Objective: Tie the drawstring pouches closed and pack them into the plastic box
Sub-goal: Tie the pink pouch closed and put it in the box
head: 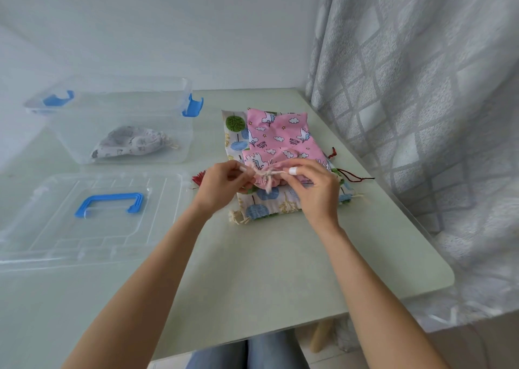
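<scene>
A pink unicorn-print drawstring pouch (280, 138) lies on top of a stack of tree-print pouches (264, 205) at the table's middle right. Its mouth is gathered, with a pale drawstring (269, 175) knotted there. My left hand (222, 183) pinches one end of the string on the left. My right hand (314, 186) pinches the other end on the right. The clear plastic box (179, 132) with blue latches stands at the back left. A tied grey-print pouch (132, 144) lies inside it.
The box's clear lid (42, 228) with a blue handle lies flat at the front left. A grey curtain (421, 87) hangs along the table's right edge. Red cords (351, 176) stick out from the stack. The table's rounded front-right corner (438, 273) is near.
</scene>
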